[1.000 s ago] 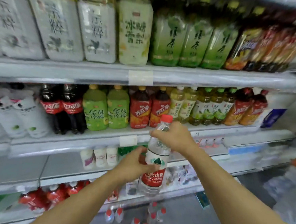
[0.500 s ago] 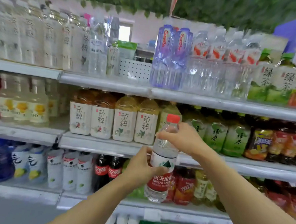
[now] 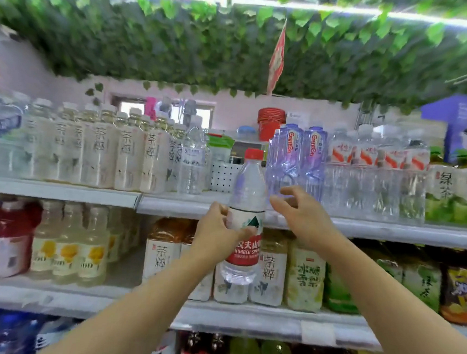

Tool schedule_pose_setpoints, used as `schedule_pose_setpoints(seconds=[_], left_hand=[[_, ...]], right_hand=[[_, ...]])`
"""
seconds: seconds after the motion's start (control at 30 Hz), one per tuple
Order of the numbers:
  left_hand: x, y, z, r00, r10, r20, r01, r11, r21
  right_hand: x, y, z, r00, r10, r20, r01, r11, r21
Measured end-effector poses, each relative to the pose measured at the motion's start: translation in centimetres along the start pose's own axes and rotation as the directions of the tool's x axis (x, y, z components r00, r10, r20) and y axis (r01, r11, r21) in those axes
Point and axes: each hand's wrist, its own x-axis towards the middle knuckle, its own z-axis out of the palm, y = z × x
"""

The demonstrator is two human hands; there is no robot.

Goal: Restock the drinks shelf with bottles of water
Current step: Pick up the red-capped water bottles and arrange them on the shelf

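Left hand has the grip on the bottle, fingers and thumb wrapped round the label band at mid-body, so it's carrying the thing solo. Right hand isn't on it at all, just hanging beside the shoulder with fingers loosely spread, holding nothing.

Bottle's upright, up in the air in front of the top shelf, red cap about level with the water bottles already standing up there. It lines up with a gap between the clear bottles on the left and the purple ones on the right, which looks like the slot, though the back of that gap is hard to read.

Handling-wise: looks full, so some heft for one hand. Thin plastic, so it'll probably dent if squeezed hard, and the smooth wall above the label looks slippery. The label band is the sensible spot to hold, or the neck under the cap. Not fragile, but tall and narrow, so it could knock over the neighbours going in.
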Motion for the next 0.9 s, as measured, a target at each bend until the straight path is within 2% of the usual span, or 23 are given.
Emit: schedule_pose_setpoints(seconds=[0.27, 0.37, 0.6, 0.9], left_hand=[[8.3, 4.9, -3.8, 0.986, 0.146, 0.082, -0.137, 0.985, -0.102], [11.4, 6.4, -3.7, 0.978, 0.179, 0.106, -0.163, 0.976, -0.148], [17.7, 6.1, -1.2, 0.979, 0.165, 0.123, -0.142, 0.973, -0.183], [20.4, 3.8, 2.6, 0.987, 0.114, 0.114, -0.094, 0.981, -0.171]], right_hand=[[2.6, -1.0, 2.5, 0.994, 0.058, -0.088, -0.078, 0.966, -0.248], [3.1, -0.8, 3.4, 0.992, 0.073, -0.101, -0.100, 0.951, -0.292], [4.7, 1.3, 3.7, 0.988, 0.114, -0.108, -0.148, 0.913, -0.380], [6.0, 4.2, 3.8, 0.995, 0.035, -0.090, -0.072, 0.891, -0.449]])
